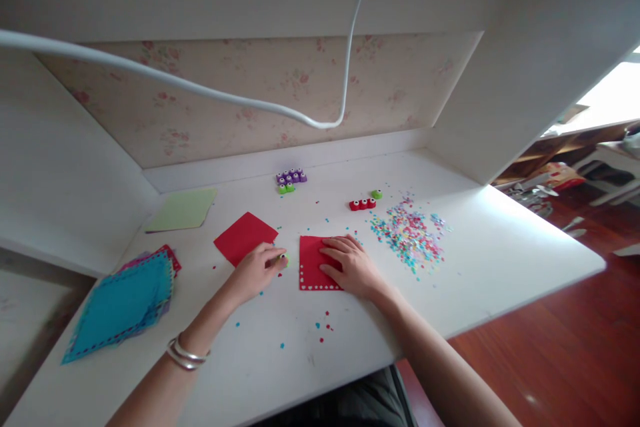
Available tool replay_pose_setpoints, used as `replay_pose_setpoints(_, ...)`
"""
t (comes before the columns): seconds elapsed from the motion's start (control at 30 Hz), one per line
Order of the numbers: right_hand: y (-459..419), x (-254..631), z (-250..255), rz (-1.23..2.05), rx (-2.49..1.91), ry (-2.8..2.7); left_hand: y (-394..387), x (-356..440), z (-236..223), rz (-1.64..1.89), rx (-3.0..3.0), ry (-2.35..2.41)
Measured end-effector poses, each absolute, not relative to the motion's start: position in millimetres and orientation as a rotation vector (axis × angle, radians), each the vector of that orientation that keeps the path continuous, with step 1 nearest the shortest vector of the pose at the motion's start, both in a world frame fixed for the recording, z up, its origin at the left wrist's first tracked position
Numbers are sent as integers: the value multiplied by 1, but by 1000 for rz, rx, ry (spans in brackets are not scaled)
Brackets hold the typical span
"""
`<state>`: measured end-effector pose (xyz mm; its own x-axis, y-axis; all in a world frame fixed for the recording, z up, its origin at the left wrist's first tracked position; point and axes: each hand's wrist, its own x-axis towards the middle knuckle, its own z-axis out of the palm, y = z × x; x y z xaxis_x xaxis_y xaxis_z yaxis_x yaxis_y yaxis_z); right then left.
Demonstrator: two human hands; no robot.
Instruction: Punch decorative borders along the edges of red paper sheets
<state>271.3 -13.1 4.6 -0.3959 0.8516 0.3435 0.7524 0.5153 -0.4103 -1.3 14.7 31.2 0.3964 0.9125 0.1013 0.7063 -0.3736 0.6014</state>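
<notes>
My left hand, a silver bangle on its wrist, has its fingers closed on a small green craft punch. That punch is just left of a red paper square with small holes punched along its left and bottom edges. On the square's right side my right hand lies flat, fingers spread. Behind my left hand is a plain red paper sheet, turned like a diamond. Tiny red and blue paper bits are scattered in front of the punched square.
At the back stand purple punches and two green ones. Red punches and a green punch are near a confetti heap. Blue punched sheets and pale green paper lie left. A white cable hangs ahead.
</notes>
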Motion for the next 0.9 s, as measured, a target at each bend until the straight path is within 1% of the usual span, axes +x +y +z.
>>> replay_pose_setpoints(0.2,-19,259,18,242,-1261,-2182,-1,-2,14,825,2234,1342)
replay_pose_setpoints(0.4,-26,232,40,618,-1106,-2115,-11,23,20,910,2144,1206)
replay_pose_setpoints(0.53,-21,232,44,685,-1135,-2064,-13,29,21,990,2082,1210)
replay_pose_setpoints(0.63,-2,255,44,710,-1275,-1894,-14,25,17,1007,2046,1293)
replay_pose_setpoints(0.73,36,298,46,630,-1520,-1630,-16,22,11,961,2095,1291)
replay_pose_setpoints(0.8,66,329,49,431,-1795,-1542,-17,22,7,954,2136,1261)
replay_pose_setpoints(0.9,105,365,53,278,-1944,-1484,-17,24,5,957,2179,1245)
